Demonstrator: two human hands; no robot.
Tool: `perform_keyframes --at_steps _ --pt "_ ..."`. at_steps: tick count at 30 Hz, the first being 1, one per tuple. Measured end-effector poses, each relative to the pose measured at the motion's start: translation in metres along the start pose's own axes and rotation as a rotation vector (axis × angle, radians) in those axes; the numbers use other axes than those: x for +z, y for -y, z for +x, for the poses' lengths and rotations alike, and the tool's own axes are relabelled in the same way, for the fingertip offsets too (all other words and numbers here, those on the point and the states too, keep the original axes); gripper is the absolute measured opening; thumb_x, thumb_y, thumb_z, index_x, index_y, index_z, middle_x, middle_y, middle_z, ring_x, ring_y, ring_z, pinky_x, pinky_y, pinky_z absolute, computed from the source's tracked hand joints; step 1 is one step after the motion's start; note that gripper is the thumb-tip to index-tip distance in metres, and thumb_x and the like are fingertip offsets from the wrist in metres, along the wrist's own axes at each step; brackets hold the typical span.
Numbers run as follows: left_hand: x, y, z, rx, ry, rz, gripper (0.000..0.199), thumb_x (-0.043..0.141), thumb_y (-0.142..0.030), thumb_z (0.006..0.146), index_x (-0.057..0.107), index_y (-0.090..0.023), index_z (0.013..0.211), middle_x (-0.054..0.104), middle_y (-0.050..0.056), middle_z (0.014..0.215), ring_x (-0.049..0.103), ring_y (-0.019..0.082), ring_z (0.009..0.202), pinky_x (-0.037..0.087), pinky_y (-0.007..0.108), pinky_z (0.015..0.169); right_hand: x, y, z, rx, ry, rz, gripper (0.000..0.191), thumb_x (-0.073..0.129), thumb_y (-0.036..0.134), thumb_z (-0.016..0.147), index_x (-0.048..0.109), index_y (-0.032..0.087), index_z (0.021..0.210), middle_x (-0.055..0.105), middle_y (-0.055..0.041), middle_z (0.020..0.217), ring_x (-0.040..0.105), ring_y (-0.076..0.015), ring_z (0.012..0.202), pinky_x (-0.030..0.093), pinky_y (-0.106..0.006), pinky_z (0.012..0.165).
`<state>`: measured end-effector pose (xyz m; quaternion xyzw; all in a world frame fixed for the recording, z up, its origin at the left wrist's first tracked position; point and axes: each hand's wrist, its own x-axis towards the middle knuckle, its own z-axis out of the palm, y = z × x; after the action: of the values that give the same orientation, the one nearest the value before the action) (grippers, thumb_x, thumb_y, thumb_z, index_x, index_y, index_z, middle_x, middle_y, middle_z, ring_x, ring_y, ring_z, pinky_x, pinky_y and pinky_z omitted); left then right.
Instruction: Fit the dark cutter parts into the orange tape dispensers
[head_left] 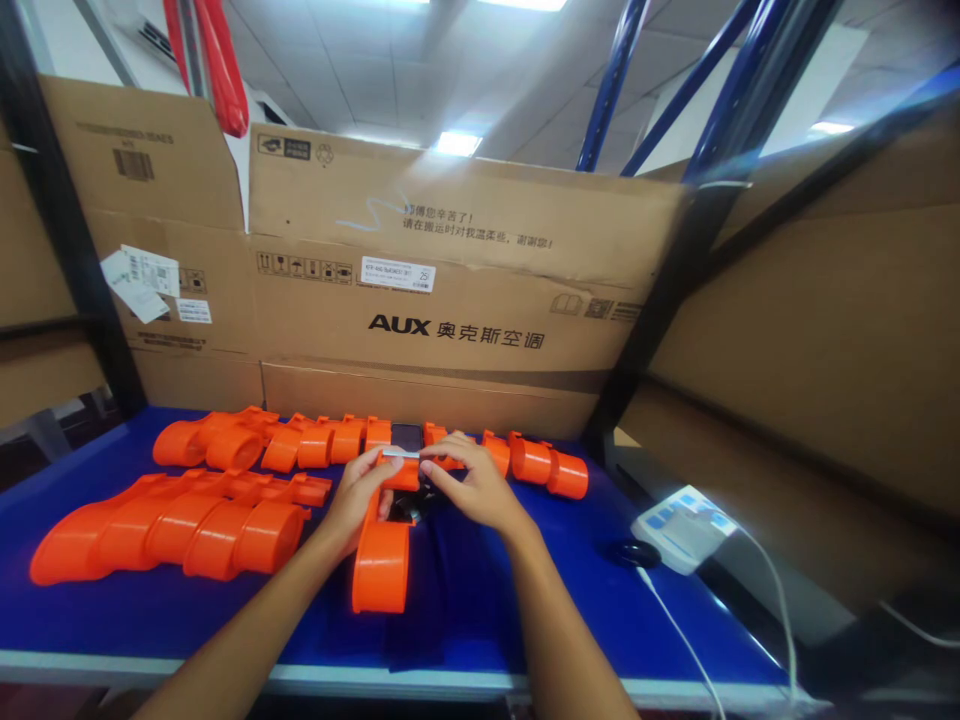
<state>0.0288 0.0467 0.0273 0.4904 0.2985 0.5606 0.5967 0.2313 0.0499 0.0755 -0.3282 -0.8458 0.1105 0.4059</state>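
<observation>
My left hand [364,497] is closed around an orange plastic part [400,474], thumb on top, near the middle of the blue table. A thin silvery strip [401,454] lies along the part's upper edge. My right hand [471,482] meets the part's right end with thumb and index finger pinched close; what sits between those fingertips is too small to make out. Just below my left hand hangs or stands an orange ring-shaped piece [381,570]; whether it belongs to the held part, I cannot tell. Behind my fingers is a small dark square object [406,436].
Rows of similar orange parts stand at the left front [206,530] and along the back [330,440], more at the back right [547,468]. On the right are a white device [684,530] with cables and a black round object [636,553]. Cardboard [450,290] walls the back.
</observation>
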Motion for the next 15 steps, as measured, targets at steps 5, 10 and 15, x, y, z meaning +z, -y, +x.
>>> perform_keyframes --at_steps 5,10,15 --pt "0.0002 0.0 0.0004 -0.007 0.063 0.049 0.039 0.076 -0.046 0.076 0.069 -0.017 0.101 0.058 -0.004 0.053 0.041 0.007 0.032 0.028 0.021 0.034 0.0045 -0.0001 0.0002 0.018 -0.002 0.037 0.019 0.065 0.041 0.095 0.073 0.024 0.098 0.074 -0.0055 0.093 0.064 -0.0217 0.087 0.05 -0.038 0.085" --pt "0.0014 0.0013 -0.0008 -0.002 0.078 0.075 0.038 0.075 -0.046 0.078 0.068 -0.018 0.102 0.055 -0.005 0.054 0.04 0.007 0.032 0.029 0.02 0.035 0.0054 0.0012 0.0007 0.021 -0.001 0.023 0.019 0.063 0.04 0.096 0.071 0.024 0.093 0.072 -0.005 0.091 0.063 -0.0214 0.087 0.05 -0.037 0.085" --pt "0.0015 0.0037 -0.0003 0.006 0.071 0.075 0.038 0.075 -0.045 0.077 0.067 -0.017 0.103 0.053 -0.007 0.052 0.04 0.007 0.032 0.029 0.02 0.035 0.0055 0.0038 0.0006 0.012 -0.017 0.012 0.019 0.061 0.038 0.098 0.069 0.023 0.09 0.071 -0.0054 0.09 0.062 -0.0215 0.087 0.049 -0.037 0.085"
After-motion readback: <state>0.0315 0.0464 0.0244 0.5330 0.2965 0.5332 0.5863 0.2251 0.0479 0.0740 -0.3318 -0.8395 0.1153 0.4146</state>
